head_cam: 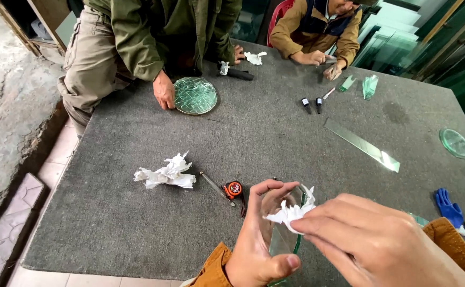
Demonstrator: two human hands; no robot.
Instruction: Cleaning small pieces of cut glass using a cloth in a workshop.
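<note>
Right hand [371, 239] wipes half-hidden glass disc [285, 242], paper wad [291, 212].

Glass workshop, felt-covered bench [136, 138], cut glass strip [361, 144], stacked panes [445, 48]

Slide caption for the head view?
Left hand holds a glass piece; right hand rubs it with crumpled paper.

Glass disc [284, 239] mostly hidden behind hands; right hand [381, 244] cut by frame edge.
</note>
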